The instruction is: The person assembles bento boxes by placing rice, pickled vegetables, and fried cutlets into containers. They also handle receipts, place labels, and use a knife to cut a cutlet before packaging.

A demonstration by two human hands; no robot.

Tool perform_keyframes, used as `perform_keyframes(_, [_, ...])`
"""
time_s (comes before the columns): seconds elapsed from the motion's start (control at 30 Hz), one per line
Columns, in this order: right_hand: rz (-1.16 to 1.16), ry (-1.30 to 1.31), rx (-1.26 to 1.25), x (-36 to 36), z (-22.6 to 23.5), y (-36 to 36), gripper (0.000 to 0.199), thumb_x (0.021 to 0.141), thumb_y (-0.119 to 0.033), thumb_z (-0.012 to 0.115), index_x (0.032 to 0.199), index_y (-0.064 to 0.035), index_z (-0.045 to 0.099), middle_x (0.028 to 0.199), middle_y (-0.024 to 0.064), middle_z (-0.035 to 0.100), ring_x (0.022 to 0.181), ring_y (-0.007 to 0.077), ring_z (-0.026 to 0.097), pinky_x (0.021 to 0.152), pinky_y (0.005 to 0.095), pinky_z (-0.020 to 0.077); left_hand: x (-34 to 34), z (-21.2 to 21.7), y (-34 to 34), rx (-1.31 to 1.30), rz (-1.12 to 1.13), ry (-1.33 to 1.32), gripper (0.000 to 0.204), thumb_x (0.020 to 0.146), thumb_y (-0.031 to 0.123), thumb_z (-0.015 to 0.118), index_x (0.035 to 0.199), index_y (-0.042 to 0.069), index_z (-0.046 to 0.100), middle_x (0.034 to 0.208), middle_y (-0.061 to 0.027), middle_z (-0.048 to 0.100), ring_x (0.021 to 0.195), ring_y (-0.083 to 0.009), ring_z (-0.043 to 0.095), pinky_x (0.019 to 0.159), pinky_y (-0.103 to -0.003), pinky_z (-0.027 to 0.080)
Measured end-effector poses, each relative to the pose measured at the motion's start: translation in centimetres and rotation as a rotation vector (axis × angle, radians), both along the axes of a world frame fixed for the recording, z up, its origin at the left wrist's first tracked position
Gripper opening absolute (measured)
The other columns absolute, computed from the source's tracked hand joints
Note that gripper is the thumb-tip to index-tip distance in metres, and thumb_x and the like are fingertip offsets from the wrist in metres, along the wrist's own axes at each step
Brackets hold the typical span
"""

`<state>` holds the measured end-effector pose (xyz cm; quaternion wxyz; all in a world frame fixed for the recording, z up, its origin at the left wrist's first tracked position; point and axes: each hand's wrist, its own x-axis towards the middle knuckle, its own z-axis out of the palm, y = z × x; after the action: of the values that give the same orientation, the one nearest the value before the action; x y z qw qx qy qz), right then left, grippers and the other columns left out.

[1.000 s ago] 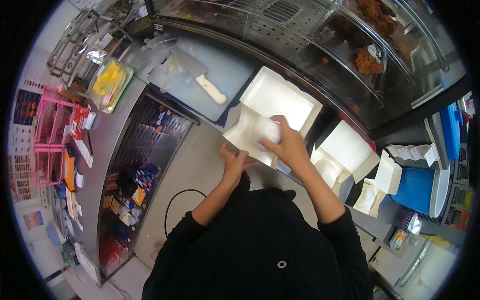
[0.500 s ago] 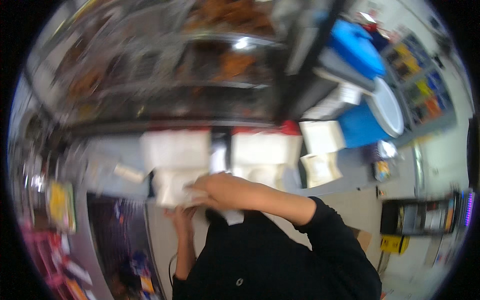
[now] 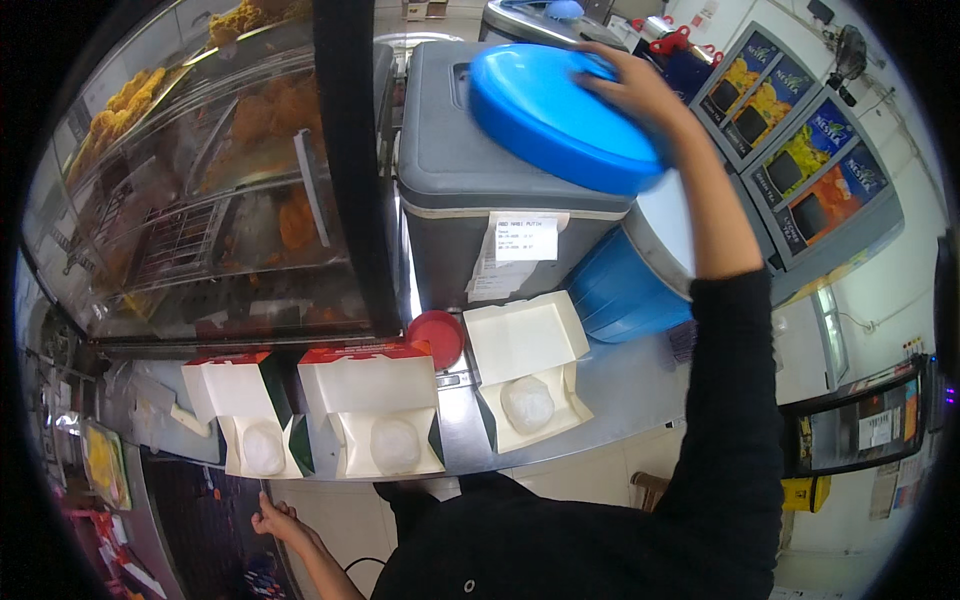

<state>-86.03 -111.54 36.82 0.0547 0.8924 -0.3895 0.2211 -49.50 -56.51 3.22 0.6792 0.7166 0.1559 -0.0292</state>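
Three open cartons (image 3: pixel 365 385), a round white bundle (image 3: pixel 396 445) in each, stand along the steel counter (image 3: pixel 640 385) at lower centre. Upper centre, the right hand (image 3: pixel 632 88) clasps a blue lid (image 3: pixel 555 120) — tilted, overlapping a grey cooler (image 3: pixel 430 150). Lower left, the left hand (image 3: pixel 278 522) has loosely parted fingers. A glass display case (image 3: pixel 200 250) fills the upper left; drink dispensers (image 3: pixel 815 165) stand upper right.
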Motion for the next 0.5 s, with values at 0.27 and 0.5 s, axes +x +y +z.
perform_keyframes(0.27, [-0.484, -0.057, 0.107, -17.7, -1.4, 7.4, 0.046, 0.090, -0.036, 0.056, 0.129, -0.0119, 0.051, 0.125, 0.0173, 0.054, 0.118, 0.0277, 0.050, 0.100, 0.0376, 0.0369, 0.7, 0.5, 1.3, 0.026, 0.220, -0.143, 0.049, 0.075, 0.020, 0.072, 0.107, 0.008, 0.037, 0.065, -0.0026, 0.050, 0.043, -0.0119, 0.042, 0.035, -0.024, 0.031])
perform_keyframes(0.5, [-0.543, -0.222, 0.208, -18.2, -7.7, 10.1, 0.052, 0.093, -0.033, 0.050, 0.137, -0.0075, 0.041, 0.136, 0.0171, 0.044, 0.128, 0.0289, 0.040, 0.107, 0.0431, 0.0294, 5.0, 1.4, 6.1, 0.119, 0.161, -0.095, 0.044, 0.084, 0.014, 0.065, 0.109, 0.010, 0.028, 0.076, -0.0020, 0.047, 0.056, -0.0082, 0.043, 0.045, -0.022, 0.036])
